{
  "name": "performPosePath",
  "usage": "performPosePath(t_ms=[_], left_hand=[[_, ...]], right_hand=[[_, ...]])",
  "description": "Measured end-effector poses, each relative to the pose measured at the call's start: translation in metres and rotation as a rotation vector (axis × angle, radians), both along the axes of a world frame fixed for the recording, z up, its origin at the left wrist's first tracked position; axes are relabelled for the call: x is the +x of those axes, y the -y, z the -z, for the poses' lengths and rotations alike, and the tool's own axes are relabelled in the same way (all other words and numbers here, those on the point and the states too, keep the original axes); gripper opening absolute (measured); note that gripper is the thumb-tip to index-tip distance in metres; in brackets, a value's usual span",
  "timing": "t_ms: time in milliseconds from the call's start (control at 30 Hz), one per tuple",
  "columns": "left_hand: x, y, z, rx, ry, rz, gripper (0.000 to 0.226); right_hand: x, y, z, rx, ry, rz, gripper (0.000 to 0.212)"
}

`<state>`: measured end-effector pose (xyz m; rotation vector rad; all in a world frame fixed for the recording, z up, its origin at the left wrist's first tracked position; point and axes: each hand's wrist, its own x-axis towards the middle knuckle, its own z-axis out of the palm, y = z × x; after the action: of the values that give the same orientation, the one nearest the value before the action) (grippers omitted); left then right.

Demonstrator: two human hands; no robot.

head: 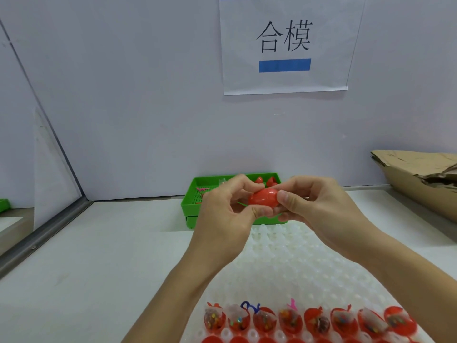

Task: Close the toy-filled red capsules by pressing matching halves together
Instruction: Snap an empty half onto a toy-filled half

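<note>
Both hands meet above the far end of the white worktop (99, 243), gripping one red capsule (263, 198) between them. Left hand (223, 214) curls round the capsule's left end, thumb underneath and fingers over the top; right hand (319, 209) pinches the right end, thumb pressed on the near side. The capsule's halves look joined, with a thin green strand (241, 204) sticking out at its lower left. Just behind the hands sits a green tray (190, 206) against the wall, holding a couple of loose red halves (270, 181) and small toy bits. Below the hands lies a white bumpy holder sheet (296, 263), and along its near edge stands a row of open red capsule halves (309, 321) stuffed with little toys and wrapped packets. A paper sign (284, 43) with two printed characters and a blue bar hangs on the wall, and torn brown cardboard (420, 174) rests at the right
</note>
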<state>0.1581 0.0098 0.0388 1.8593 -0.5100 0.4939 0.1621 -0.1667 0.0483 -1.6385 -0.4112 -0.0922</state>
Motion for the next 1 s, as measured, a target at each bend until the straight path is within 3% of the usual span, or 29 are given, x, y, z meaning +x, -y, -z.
performPosePath(t_ms=[67, 767, 933, 1000], left_hand=[[0.000, 0.000, 0.001, -0.015, -0.009, 0.015, 0.030], [-0.004, 0.013, 0.008, 0.071, 0.124, -0.056, 0.013], [-0.006, 0.009, 0.000, 0.091, 0.084, -0.021, 0.023], [-0.006, 0.007, -0.003, 0.099, 0.074, -0.001, 0.021]], right_hand=[[-0.001, -0.002, -0.001, -0.054, 0.035, 0.038, 0.008], [-0.001, 0.000, -0.002, -0.148, 0.117, 0.077, 0.025], [0.002, 0.006, -0.008, -0.098, 0.050, -0.009, 0.016], [0.003, 0.008, -0.009, -0.042, 0.011, -0.050, 0.002]])
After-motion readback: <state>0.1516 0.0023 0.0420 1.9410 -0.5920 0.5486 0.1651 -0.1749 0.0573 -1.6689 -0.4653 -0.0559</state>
